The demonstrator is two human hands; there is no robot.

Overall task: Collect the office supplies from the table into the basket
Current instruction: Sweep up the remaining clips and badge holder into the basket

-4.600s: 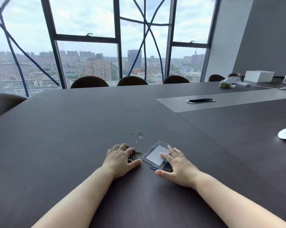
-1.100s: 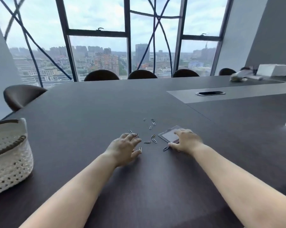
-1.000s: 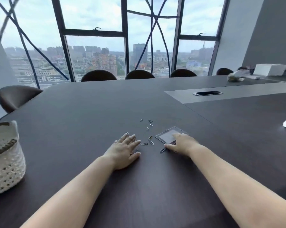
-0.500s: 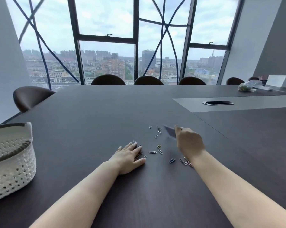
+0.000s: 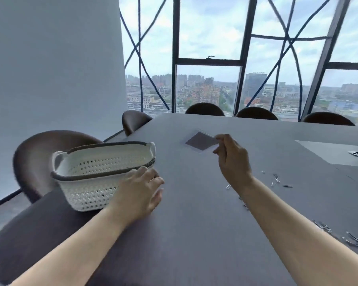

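**Right hand [image 5: 233, 159] holds a clear card sleeve [image 5: 202, 141] in the air, to the right of a white basket [image 5: 91, 193]**

This is a view from the person's head, looking down along 2 bare forearms over a dark grey table [image 5: 194, 234].

The right hand is raised above the table with its back to the camera. Its thumb and fingertips [image 5: 217, 139] are pinched together on the right edge of the card sleeve. The sleeve is a flat, see-through plastic pocket with a darker panel in the middle, and it is blurred. It sticks out to the left of the fingers, lying nearly level and clear of the tabletop. It hangs between the hand and the basket, beside the basket rather than over it.

The basket stands on the left part of the table, near the table's edge. It is white with a lattice of small holes, a dark band round the rim and a handle at each end. What lies inside cannot be seen.

The left hand [image 5: 139, 195] is low at the basket's near right corner, with its knuckles up. Its fingers are bent and close together, and the fingertips reach the dark rim. Whether they hold anything cannot be told.

Small paper clips [image 5: 277, 180] lie scattered on the table to the right of the right forearm, with more near the right edge of the view.

5 dark chairs [image 5: 50, 153] stand round the table. Behind them is a tall window [image 5: 207, 83] showing a city under cloud.
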